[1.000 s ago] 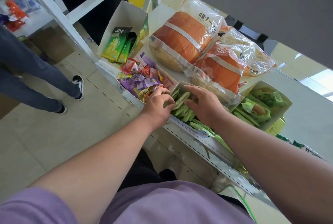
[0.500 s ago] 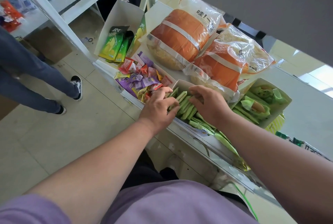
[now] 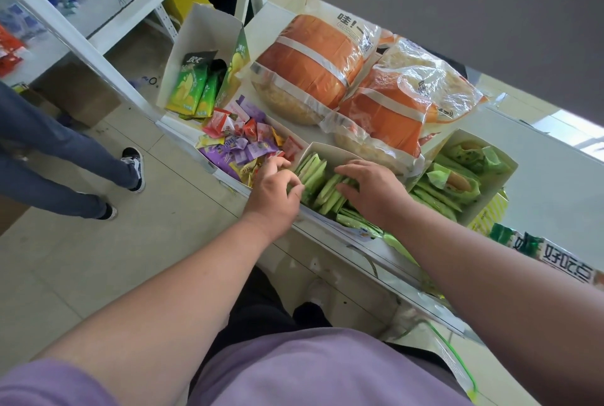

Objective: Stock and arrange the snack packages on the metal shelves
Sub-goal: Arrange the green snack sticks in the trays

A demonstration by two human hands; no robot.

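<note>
Head view: green snack packets (image 3: 315,181) are seen standing on edge in a white cardboard tray (image 3: 330,149) at the front of the white metal shelf (image 3: 385,252). The left hand (image 3: 273,194) is curled around packets at the left end of the row. The right hand (image 3: 372,189) is laid on the packets, fingers extended. Mixed wrapped candies (image 3: 242,147) are noted just left of the tray, and two large orange bags (image 3: 343,78) behind it.

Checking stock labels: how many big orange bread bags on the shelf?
2. One bag lies at the back of the shelf; the other bag lies right of it, nearer, overlapping. More may be hidden behind them.
</note>
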